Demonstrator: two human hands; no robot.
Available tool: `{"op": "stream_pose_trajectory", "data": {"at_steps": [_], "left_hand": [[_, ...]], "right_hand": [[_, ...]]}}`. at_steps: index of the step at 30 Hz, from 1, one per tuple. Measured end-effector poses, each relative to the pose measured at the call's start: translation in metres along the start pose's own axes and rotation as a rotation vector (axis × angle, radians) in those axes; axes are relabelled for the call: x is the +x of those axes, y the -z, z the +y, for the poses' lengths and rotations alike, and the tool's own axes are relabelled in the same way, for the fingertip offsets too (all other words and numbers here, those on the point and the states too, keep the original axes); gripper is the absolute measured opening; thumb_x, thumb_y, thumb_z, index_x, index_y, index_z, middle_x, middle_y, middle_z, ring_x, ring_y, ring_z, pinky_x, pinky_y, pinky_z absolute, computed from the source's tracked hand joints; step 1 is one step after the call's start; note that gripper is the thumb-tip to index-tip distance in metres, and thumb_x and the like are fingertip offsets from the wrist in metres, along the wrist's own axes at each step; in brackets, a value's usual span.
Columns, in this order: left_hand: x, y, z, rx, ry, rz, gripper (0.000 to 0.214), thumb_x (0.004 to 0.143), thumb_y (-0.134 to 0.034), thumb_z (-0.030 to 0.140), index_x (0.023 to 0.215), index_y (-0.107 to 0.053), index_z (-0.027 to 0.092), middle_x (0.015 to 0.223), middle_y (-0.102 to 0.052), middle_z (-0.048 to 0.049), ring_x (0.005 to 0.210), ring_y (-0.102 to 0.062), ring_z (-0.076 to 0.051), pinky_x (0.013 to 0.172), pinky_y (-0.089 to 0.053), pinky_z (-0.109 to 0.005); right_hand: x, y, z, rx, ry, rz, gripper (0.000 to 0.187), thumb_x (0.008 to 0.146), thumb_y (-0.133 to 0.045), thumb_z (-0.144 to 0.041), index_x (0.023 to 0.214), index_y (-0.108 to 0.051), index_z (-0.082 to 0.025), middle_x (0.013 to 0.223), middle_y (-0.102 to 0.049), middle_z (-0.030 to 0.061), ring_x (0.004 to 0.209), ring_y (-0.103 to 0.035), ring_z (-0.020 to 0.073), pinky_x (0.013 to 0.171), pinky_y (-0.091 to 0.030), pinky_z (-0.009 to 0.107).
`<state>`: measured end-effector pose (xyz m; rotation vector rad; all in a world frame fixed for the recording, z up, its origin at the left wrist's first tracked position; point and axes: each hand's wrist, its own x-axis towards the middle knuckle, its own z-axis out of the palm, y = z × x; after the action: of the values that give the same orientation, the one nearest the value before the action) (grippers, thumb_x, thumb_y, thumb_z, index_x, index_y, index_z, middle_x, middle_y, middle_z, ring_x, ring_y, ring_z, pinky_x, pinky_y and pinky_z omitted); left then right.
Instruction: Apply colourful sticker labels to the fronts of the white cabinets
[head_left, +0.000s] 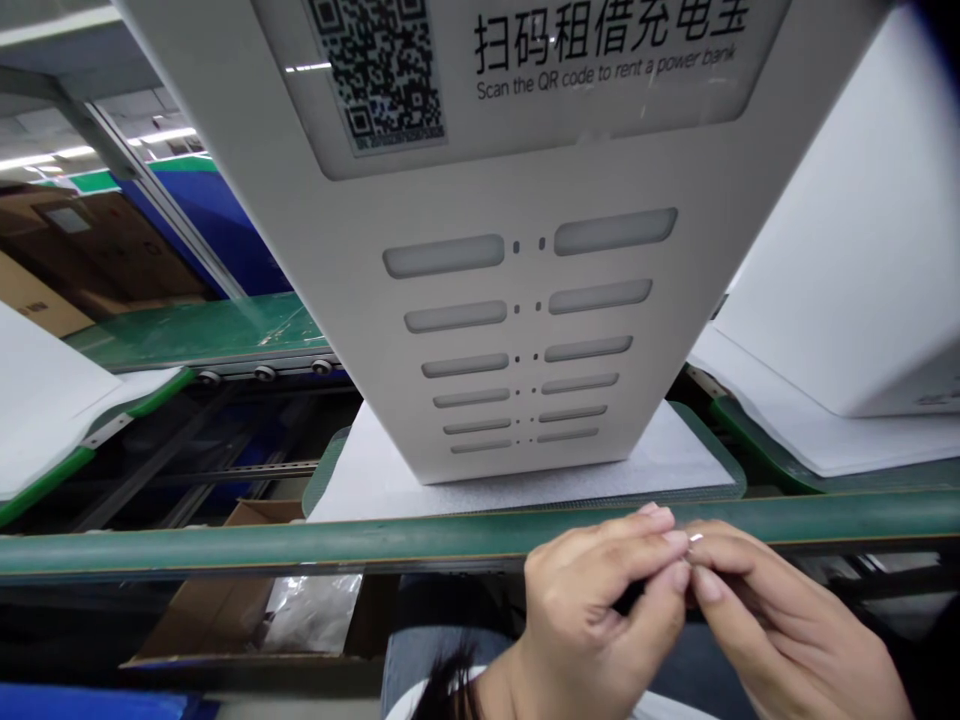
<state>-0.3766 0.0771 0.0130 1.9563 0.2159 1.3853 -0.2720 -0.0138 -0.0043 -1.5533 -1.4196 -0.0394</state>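
My left hand (592, 600) and my right hand (787, 620) meet at the lower right, in front of the green rail. Thumb and fingers of each are pinched together, tip to tip. Between the fingertips shows a tiny shiny bit, too small to name. Just beyond stands a tall white power bank rental cabinet (540, 420), with a QR code label (386, 75) and two columns of slots. It rests upright on a white foam sheet (675, 470) over a green-edged pallet (739, 480). Neither hand touches the cabinet.
A green rail (225, 548) runs across the front. Another white cabinet (862, 250) stands at right; part of a white object (45, 390) shows at left. Below lies an open carton (202, 620) with clear plastic (311, 610). Brown cartons (105, 245) stand behind a green conveyor (202, 330).
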Motion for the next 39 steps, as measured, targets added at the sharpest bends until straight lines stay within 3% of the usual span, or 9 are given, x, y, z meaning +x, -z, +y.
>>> {"op": "stream_pose_trajectory", "data": {"at_steps": [14, 25, 33, 39], "left_hand": [[0.0035, 0.0020, -0.0031, 0.066, -0.040, 0.021, 0.020, 0.070, -0.064, 0.003, 0.089, -0.064, 0.008, 0.091, -0.067, -0.0071, 0.086, -0.063, -0.013, 0.078, -0.054, -0.018], [0.0034, -0.0014, -0.0076, 0.004, 0.020, 0.034, 0.020, 0.072, -0.062, 0.005, 0.091, -0.063, 0.011, 0.091, -0.067, -0.0059, 0.084, -0.064, -0.012, 0.077, -0.054, -0.018], [0.0055, 0.0014, -0.0069, -0.019, 0.096, 0.055, 0.018, 0.071, -0.061, 0.003, 0.088, -0.065, 0.009, 0.090, -0.067, -0.0061, 0.084, -0.064, -0.012, 0.078, -0.053, -0.018], [0.0044, 0.0009, -0.0093, 0.013, 0.052, 0.049, 0.019, 0.071, -0.061, 0.002, 0.088, -0.065, 0.008, 0.090, -0.067, -0.0075, 0.083, -0.064, -0.012, 0.077, -0.054, -0.017]], "right_hand": [[-0.0017, -0.0050, 0.0047, 0.173, -0.101, -0.028, 0.020, 0.083, -0.048, -0.015, 0.101, -0.051, -0.022, 0.098, -0.056, 0.0024, 0.083, -0.058, 0.0071, 0.070, -0.049, 0.010], [0.0061, -0.0063, 0.0029, 0.047, -0.074, 0.001, 0.016, 0.084, -0.046, -0.017, 0.097, -0.055, -0.020, 0.087, -0.058, 0.0030, 0.068, -0.055, 0.0053, 0.062, -0.047, 0.008], [0.0066, -0.0047, 0.0028, 0.192, -0.131, -0.047, 0.021, 0.083, -0.046, -0.014, 0.100, -0.053, -0.023, 0.093, -0.056, 0.0018, 0.070, -0.057, 0.0052, 0.063, -0.049, 0.009], [0.0062, -0.0078, 0.0022, 0.306, -0.142, -0.029, 0.016, 0.081, -0.048, -0.014, 0.095, -0.053, -0.022, 0.087, -0.056, 0.0015, 0.068, -0.058, 0.0064, 0.058, -0.050, 0.010]]}}
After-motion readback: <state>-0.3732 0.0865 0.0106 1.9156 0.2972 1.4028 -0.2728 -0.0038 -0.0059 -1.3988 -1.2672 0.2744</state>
